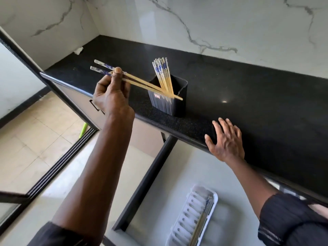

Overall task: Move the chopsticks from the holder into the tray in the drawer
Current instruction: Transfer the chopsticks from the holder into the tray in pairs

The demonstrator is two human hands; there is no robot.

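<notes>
A dark holder (174, 103) stands on the black counter (257, 96) with several blue-and-white topped chopsticks (162, 73) upright in it. My left hand (111, 96) is shut on a pair of chopsticks (142, 83), held level to the left of the holder, their tips over its rim. My right hand (226, 140) rests flat on the counter's front edge, fingers spread, holding nothing. Below, in the pulled-out drawer (159, 192), lies a white slotted tray (186, 221) with a pair of chopsticks (202, 221) along its right side.
The drawer's dark frame (147, 183) runs diagonally under the counter edge. A marble wall (213, 23) backs the counter. A scrap of white paper (78, 50) lies in the far left corner. Tiled floor (35, 139) and a green object (83, 129) are at left.
</notes>
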